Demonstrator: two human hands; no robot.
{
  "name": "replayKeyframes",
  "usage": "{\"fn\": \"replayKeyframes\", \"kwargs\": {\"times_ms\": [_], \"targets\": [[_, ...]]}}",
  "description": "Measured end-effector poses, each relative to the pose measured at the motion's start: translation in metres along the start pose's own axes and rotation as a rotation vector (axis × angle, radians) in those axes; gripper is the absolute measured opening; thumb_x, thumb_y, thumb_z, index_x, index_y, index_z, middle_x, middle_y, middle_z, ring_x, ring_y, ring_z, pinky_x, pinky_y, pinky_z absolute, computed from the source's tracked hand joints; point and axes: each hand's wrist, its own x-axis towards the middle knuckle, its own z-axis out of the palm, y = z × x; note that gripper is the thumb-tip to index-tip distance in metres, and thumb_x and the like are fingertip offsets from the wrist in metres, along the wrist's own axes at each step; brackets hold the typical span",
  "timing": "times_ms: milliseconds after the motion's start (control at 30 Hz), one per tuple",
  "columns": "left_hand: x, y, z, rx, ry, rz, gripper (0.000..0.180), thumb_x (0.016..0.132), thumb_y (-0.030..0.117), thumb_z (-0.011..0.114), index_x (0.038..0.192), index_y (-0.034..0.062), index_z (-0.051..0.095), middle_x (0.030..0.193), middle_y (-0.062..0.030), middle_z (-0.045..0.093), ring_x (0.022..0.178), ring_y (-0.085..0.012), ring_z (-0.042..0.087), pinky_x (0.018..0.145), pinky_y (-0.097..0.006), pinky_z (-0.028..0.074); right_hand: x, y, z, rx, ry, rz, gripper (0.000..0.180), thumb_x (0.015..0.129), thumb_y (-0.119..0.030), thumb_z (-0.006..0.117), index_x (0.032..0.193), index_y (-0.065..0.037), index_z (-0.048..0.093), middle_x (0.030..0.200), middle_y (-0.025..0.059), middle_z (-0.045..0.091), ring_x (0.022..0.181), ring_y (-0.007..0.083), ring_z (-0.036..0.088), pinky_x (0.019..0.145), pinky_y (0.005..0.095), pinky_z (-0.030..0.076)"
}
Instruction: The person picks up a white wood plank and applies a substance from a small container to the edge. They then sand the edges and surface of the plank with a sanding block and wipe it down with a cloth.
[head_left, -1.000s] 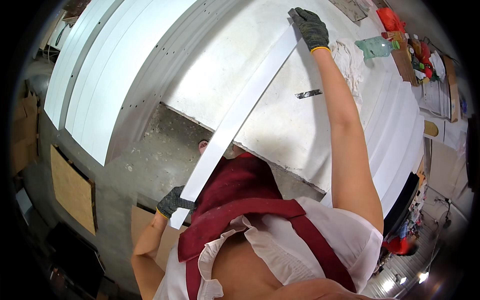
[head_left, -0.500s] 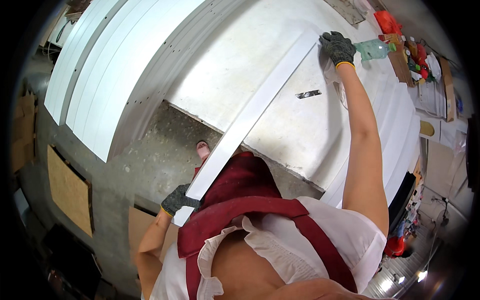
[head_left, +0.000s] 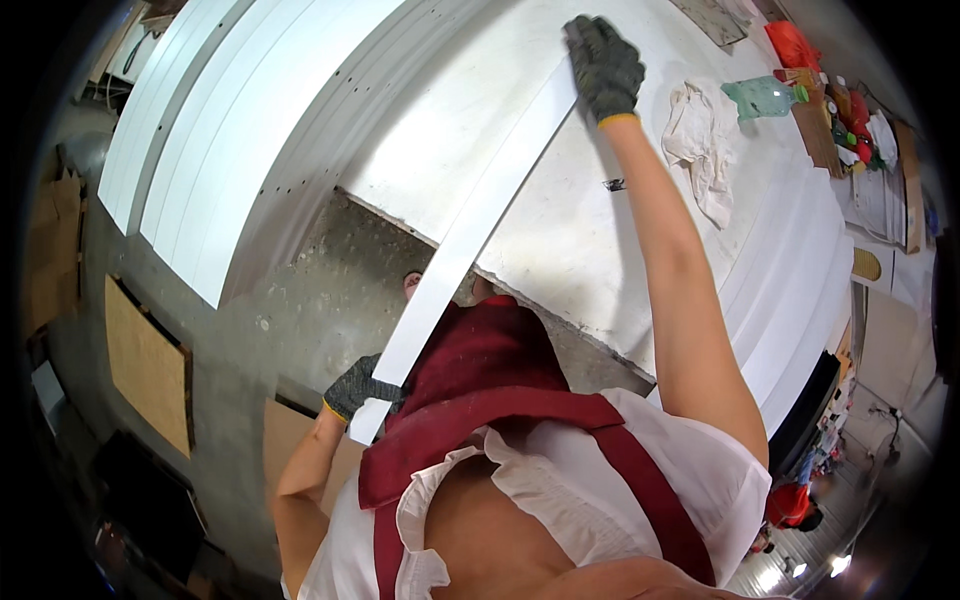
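Note:
A long white strip [head_left: 480, 225] slants from my lap across the edge of a white-topped table [head_left: 570, 250]. My left hand [head_left: 357, 390], in a dark grey knit glove, is closed around its near end, beside my dark red apron. At the far end my right hand [head_left: 605, 70], gloved the same way, lies against the strip with its fingers stretched out and slightly blurred. A crumpled white cloth [head_left: 700, 150] lies on the table to the right of my right forearm.
Stacked long white panels [head_left: 270, 130] stand at the left, and more white profiles [head_left: 790, 270] lie at the right. A green plastic bottle [head_left: 762, 97] is near a box of small items [head_left: 815, 125]. A wooden board [head_left: 148, 365] stands on the concrete floor.
My right hand has moved left and farther out along the table, uncovering the white cloth. The strip's far end has swung left, while my left hand keeps its hold.

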Motion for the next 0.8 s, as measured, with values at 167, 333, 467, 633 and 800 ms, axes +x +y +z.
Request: {"fn": "replayKeyframes", "kwargs": {"times_ms": [167, 333, 467, 633, 800], "targets": [[0.006, -0.008, -0.001, -0.019, -0.011, 0.038, 0.04, 0.075, 0.012, 0.08, 0.111, 0.0008, 0.065, 0.088, -0.0077, 0.07, 0.073, -0.0168, 0.067, 0.068, -0.032, 0.056, -0.143, -0.148, -0.062, 0.283, -0.483, -0.47, 0.012, 0.091, -0.026, 0.057, 0.096, -0.015, 0.06, 0.084, 0.0033, 0.061, 0.074, 0.023, 0.059, 0.058, 0.0395, 0.048], [-0.004, -0.003, 0.004, 0.344, 0.144, 0.147, 0.054, 0.073, 0.021, 0.083, 0.119, 0.0005, 0.063, 0.094, -0.0082, 0.071, 0.084, -0.0167, 0.067, 0.078, -0.033, 0.055, -0.205, -0.16, -0.088, 0.613, -0.521, -0.871, 0.036, 0.092, -0.022, 0.054, 0.128, -0.019, 0.06, 0.125, 0.0065, 0.062, 0.112, 0.0256, 0.059, 0.095, 0.0438, 0.047], [-0.018, 0.012, -0.002, 0.643, 0.333, 0.076, 0.068, 0.066, 0.028, 0.085, 0.124, 0.0026, 0.061, 0.105, -0.0176, 0.072, 0.093, -0.0249, 0.07, 0.084, -0.038, 0.053, -0.081, -0.046, -0.03, -0.006, -0.163, -0.535, 0.031, 0.094, -0.024, 0.051, 0.123, -0.021, 0.061, 0.116, 0.0032, 0.065, 0.091, 0.0271, 0.062, 0.074, 0.044, 0.05], [-0.023, 0.03, -0.002, 0.713, 0.398, 0.068, 0.071, 0.068, 0.026, 0.082, 0.131, 0.0049, 0.057, 0.111, -0.0211, 0.069, 0.102, -0.0336, 0.067, 0.088, -0.041, 0.052, 0.035, 0.059, -0.026, -0.142, -0.079, 0.074, 0.035, 0.093, -0.047, 0.052, 0.117, -0.024, 0.065, 0.134, 0.006, 0.059, 0.109, 0.0358, 0.06, 0.087, 0.0574, 0.047], [-0.03, 0.032, 0.008, 0.788, 0.465, 0.109, 0.069, 0.07, 0.024, 0.08, 0.132, 0.0056, 0.057, 0.113, -0.0216, 0.068, 0.104, -0.0351, 0.067, 0.089, -0.041, 0.052, -0.06, -0.018, -0.021, -0.203, -0.011, -0.333, 0.036, 0.089, -0.034, 0.059, 0.124, -0.027, 0.061, 0.118, -0.0063, 0.064, 0.084, 0.0207, 0.059, 0.067, 0.0418, 0.046]]}}
